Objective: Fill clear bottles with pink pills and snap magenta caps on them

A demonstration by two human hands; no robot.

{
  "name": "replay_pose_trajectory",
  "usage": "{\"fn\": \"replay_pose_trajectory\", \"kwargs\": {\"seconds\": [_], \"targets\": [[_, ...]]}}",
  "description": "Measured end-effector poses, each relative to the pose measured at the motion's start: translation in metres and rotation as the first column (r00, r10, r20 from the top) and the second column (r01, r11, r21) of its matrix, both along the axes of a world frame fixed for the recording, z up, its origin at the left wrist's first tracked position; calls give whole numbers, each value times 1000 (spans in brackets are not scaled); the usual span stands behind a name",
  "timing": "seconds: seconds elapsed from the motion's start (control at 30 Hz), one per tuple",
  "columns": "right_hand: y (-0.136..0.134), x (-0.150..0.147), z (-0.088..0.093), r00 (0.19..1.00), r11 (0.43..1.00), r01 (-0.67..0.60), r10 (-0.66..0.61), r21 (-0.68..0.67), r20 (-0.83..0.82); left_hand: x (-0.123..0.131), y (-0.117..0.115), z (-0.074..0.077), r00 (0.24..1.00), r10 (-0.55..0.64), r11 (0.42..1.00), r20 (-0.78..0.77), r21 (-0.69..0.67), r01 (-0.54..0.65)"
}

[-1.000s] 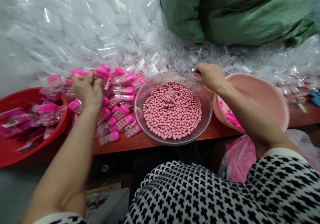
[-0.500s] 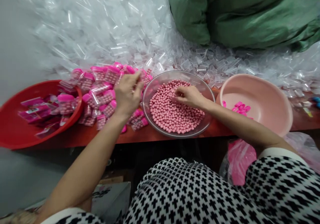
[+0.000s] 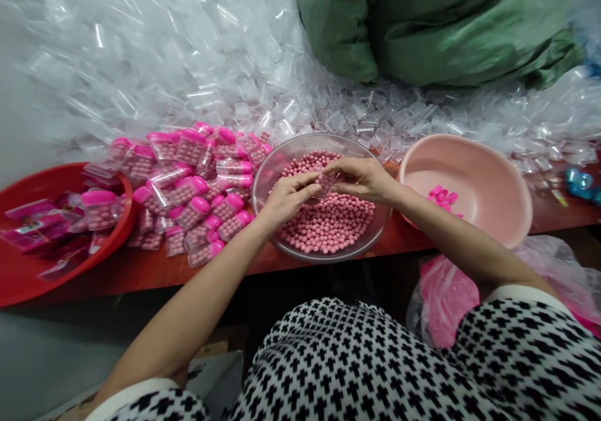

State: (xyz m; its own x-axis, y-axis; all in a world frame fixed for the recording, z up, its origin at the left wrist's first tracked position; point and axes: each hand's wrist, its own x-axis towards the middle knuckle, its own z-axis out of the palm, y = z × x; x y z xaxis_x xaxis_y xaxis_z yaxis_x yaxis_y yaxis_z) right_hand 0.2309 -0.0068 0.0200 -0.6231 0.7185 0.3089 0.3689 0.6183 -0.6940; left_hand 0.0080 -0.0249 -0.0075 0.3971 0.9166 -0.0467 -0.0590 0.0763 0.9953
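Note:
Both my hands meet over a clear bowl [image 3: 265, 176] full of small pink balls [image 3: 328, 223]. My right hand [image 3: 364, 180] is closed on a small clear container [image 3: 325, 181] that has pink balls in it. My left hand [image 3: 286, 198] pinches the same container from the left. Just left of the bowl lies a pile of filled containers with pink caps [image 3: 197, 186].
A red basin [image 3: 28, 277] with pink packets sits far left. A pink basin [image 3: 493, 170] holding loose pink caps [image 3: 444, 195] stands right of the bowl. Behind are a heap of empty clear containers [image 3: 188, 64] and a green sack [image 3: 422, 20]. A pink bag [image 3: 446, 296] hangs below the table edge [image 3: 141, 270].
My left hand left the pile of filled containers and came right to the bowl. My right hand came from the bowl's far rim, dipped into the balls and now meets the left hand.

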Motion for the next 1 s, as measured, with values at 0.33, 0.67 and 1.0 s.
{"fn": "replay_pose_trajectory", "kwargs": {"seconds": [0.33,0.67,1.0], "targets": [[-7,4,-4,949,993,112,-101,-21,299,-9,7,-12,951,172,979,-259,148,-137],[96,76,14,88,893,394,-271,216,959,0,2,2,990,126,973,65,-205,-110],[66,86,35,204,744,547,-563,384,801,-6,-2,1,979,194,963,66,-202,-177]]}}
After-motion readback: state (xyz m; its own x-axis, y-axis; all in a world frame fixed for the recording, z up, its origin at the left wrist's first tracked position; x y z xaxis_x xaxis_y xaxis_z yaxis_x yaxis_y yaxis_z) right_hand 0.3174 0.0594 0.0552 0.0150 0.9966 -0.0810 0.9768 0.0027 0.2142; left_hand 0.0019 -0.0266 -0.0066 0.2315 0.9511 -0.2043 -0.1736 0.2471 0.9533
